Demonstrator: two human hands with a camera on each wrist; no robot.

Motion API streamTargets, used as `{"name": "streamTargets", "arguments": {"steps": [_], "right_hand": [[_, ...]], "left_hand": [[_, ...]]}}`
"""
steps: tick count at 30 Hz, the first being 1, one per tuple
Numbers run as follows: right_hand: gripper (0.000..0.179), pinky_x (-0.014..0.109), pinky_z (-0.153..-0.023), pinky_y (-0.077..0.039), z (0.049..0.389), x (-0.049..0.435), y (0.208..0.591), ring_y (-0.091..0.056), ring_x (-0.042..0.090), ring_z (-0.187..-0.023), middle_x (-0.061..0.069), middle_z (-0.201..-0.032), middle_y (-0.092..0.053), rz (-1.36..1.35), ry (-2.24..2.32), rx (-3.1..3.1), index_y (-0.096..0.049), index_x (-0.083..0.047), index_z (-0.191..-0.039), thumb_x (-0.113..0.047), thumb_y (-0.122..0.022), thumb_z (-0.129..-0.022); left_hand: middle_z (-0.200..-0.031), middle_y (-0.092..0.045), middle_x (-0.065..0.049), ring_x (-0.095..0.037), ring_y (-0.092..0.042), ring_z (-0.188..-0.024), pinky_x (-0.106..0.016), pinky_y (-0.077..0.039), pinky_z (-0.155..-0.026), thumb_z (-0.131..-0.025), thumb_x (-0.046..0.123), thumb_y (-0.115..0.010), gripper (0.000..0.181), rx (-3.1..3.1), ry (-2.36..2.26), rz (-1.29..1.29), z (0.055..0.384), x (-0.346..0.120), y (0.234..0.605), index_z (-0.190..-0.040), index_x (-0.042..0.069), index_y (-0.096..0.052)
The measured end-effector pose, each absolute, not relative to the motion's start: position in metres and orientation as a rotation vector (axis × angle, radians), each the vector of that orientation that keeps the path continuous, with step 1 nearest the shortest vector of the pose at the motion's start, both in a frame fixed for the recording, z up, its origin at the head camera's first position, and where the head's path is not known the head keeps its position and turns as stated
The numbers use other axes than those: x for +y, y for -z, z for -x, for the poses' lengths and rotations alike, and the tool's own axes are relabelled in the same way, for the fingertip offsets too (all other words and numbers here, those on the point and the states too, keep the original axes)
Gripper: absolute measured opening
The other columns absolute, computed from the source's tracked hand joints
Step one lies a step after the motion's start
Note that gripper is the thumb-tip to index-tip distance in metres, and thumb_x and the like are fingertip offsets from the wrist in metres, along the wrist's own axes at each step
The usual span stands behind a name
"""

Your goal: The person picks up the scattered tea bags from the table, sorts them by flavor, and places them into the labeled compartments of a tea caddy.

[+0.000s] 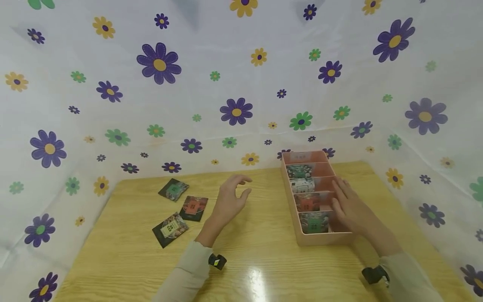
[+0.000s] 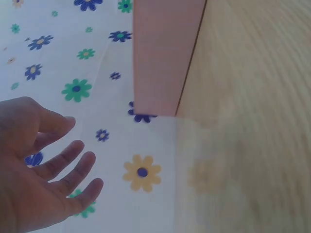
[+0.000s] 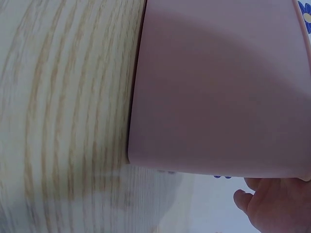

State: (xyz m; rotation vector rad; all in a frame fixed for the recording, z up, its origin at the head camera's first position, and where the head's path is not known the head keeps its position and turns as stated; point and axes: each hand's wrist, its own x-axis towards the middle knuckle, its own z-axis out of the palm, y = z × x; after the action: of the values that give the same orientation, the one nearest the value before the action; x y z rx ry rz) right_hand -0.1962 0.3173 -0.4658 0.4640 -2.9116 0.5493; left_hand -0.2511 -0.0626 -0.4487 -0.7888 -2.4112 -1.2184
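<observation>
A pink divided box [image 1: 326, 239] stands on the right part of the table. My right hand [image 1: 351, 206] rests on its right rim, fingers extended over the edge and the thumb toward the inside. Inside the box are a green-label packet [image 1: 315, 222] in the nearest compartment, a red-label packet [image 1: 307, 203], a white packet [image 1: 303, 185] and a dark patterned packet [image 1: 299, 171] farther back. Left of the box, my left hand [image 1: 229, 200] hovers over the table with loosely bent fingers, holding nothing. In the left wrist view its fingers [image 2: 73, 170] are spread apart.
On the left of the table lie three flat dark packets: one with a green label [image 1: 174, 190], one red [image 1: 193, 207], one yellow-green [image 1: 171, 229]. A white cloth with printed flowers [image 1: 203, 84] surrounds the wooden table [image 1: 124, 260] at back and sides.
</observation>
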Motion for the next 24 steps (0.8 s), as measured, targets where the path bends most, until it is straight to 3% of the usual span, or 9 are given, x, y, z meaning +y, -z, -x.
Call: {"name": "streamTargets", "arguments": {"steps": [11, 18, 24], "right_hand": [[0.061, 0.063, -0.120, -0.017, 0.196, 0.316, 0.465, -0.013, 0.055, -0.149, 0.036, -0.162, -0.015, -0.469, -0.545, -2.929, -0.021, 0.017, -0.155, -0.018, -0.039, -0.108], [0.062, 0.071, -0.114, -0.022, 0.199, 0.315, 0.464, -0.014, 0.053, -0.150, 0.034, -0.164, -0.015, -0.459, -0.512, -2.933, -0.019, 0.015, -0.156, -0.022, -0.038, -0.109], [0.062, 0.072, -0.114, -0.021, 0.198, 0.316, 0.467, -0.009, 0.052, -0.151, 0.032, -0.165, -0.013, -0.458, -0.511, -2.936, -0.019, 0.014, -0.156, -0.022, -0.037, -0.110]], "left_hand": [[-0.124, -0.066, -0.008, -0.034, -0.062, -0.114, -0.049, -0.053, -0.094, -0.095, -0.002, -0.070, 0.028, -2.506, 1.165, 0.708, 0.233, -0.119, 0.435, -0.121, 0.008, -0.068], [-0.125, -0.064, -0.012, -0.035, -0.065, -0.108, -0.040, -0.059, -0.074, -0.096, -0.001, -0.068, 0.028, -2.583, 1.145, 0.619, 0.228, -0.161, 0.442, -0.122, 0.009, -0.068], [-0.121, -0.066, -0.014, -0.033, -0.066, -0.103, -0.044, -0.059, -0.077, -0.097, 0.004, -0.070, 0.025, -2.587, 1.096, 0.624, 0.222, -0.186, 0.443, -0.121, 0.007, -0.068]]}}
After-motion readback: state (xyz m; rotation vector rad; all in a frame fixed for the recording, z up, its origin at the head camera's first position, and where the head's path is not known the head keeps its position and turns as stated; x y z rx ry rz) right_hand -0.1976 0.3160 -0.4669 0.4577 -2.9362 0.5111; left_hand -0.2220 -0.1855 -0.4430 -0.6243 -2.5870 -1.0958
